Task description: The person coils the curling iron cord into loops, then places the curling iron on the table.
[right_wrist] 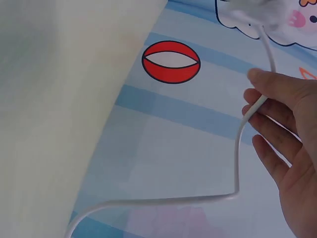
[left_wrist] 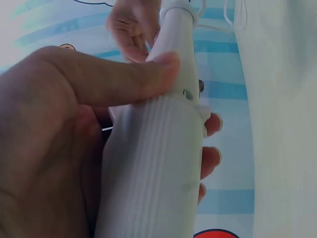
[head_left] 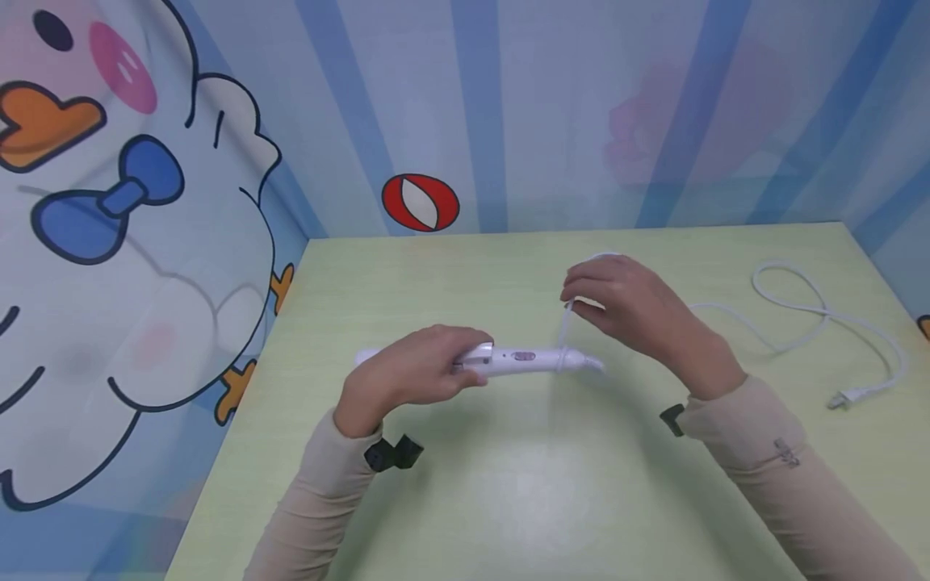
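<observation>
Left hand (head_left: 417, 367) grips the white hair iron (head_left: 508, 362); right hand (head_left: 632, 307) pinches its cord (right_wrist: 237, 163)

Ribbed plastic styling wand (left_wrist: 153, 158), smooth plastic-coated cord (right_wrist: 237, 153)

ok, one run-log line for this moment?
left hand: grips white wand | right hand: holds white cord | cord: looped round wand's end | plug: lying on table
</observation>
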A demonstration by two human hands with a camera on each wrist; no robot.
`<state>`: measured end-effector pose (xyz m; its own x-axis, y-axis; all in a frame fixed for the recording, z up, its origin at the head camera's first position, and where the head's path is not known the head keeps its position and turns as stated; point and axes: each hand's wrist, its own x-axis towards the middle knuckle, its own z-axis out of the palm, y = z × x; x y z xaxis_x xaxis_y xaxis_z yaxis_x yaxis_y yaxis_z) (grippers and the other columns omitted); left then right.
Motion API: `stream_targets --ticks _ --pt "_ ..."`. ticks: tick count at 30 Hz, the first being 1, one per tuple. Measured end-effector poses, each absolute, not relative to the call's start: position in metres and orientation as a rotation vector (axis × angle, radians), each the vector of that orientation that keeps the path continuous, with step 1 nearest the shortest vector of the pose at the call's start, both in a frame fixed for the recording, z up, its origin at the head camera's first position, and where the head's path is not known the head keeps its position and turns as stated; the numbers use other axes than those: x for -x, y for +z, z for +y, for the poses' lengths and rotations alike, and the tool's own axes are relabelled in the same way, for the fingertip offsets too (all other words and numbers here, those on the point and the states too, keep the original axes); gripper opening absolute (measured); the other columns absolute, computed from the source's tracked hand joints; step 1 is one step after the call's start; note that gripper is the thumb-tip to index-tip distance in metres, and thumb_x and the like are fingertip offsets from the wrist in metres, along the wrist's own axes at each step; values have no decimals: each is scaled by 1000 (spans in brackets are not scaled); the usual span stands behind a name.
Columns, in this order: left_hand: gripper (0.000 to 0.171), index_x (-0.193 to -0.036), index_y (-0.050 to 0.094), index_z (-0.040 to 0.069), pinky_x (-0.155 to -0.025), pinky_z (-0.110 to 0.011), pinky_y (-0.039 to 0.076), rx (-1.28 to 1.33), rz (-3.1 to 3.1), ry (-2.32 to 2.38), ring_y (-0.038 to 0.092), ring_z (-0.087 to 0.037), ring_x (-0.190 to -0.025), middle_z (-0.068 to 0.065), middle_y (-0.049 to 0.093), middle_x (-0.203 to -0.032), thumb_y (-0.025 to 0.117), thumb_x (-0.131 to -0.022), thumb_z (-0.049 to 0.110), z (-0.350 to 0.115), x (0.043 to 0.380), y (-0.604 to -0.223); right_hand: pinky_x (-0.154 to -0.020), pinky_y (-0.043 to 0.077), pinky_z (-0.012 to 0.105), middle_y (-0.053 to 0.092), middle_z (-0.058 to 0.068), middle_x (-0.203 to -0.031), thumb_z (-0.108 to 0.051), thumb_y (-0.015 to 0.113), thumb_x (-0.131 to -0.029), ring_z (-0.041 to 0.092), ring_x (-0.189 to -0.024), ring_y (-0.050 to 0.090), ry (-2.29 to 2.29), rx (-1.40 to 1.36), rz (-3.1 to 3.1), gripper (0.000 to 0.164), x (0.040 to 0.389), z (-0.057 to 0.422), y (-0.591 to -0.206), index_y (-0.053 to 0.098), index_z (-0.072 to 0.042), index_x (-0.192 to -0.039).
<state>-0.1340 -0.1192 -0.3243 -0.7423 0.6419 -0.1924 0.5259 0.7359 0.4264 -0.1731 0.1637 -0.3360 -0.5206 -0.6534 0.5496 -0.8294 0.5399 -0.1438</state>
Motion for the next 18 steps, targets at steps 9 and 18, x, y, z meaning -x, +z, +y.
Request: stream_targets --ticks 9,18 --pt "40 -124 52 15 -70 -28 42 -828 2740 355 50 -12 -80 4 57 -99 62 -87 27 -114 139 -330 -94 40 43 67 4 -82 -4 77 -70 22 -86 62 333 -1074 -2378 13 163 149 -326 70 -8 -81" --pt "45 -127 50 15 -75 -32 44 -727 2815 384 50 -14 -84 1 57 -106 64 -86 29 -120 151 -342 -62 47 39 65 5 -77 -6 72 -75 20 -64 60 389 -792 -2448 9 146 128 -338 70 -6 -83"
